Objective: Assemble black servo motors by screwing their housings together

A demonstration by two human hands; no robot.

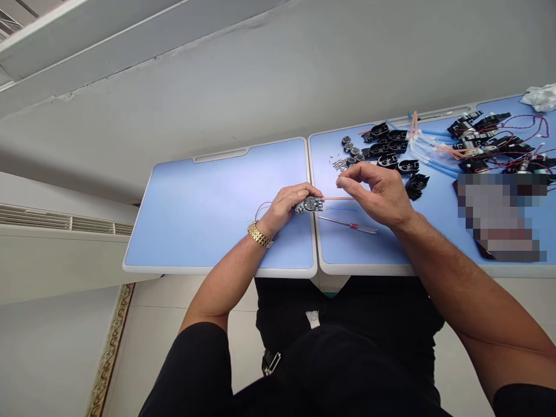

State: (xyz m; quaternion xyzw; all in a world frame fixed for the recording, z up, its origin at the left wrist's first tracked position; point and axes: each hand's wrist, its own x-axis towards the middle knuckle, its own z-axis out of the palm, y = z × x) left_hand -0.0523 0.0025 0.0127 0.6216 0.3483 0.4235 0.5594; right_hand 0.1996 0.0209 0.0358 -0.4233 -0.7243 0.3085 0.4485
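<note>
My left hand [286,205] is closed round a small black-and-grey mechanical unit [311,204] with a round part in its face, by the seam between the tables. A thin orange tube [339,198] runs from the unit toward the right, and a thin red wire [260,207] loops out near my left wrist. My right hand [376,188] is raised to the right of the unit, thumb and forefinger pinched together. Whatever is in that pinch is too small to make out. Below the tube lies a screwdriver [347,225] with a clear and red handle.
Beyond my right hand lie a pile of small screws [341,164], several round parts [351,149] and black housings [384,147]. Farther right are blue and orange tubes [428,147], wired motor units [482,136], a pixelated object [499,220] and crumpled white plastic [540,97].
</note>
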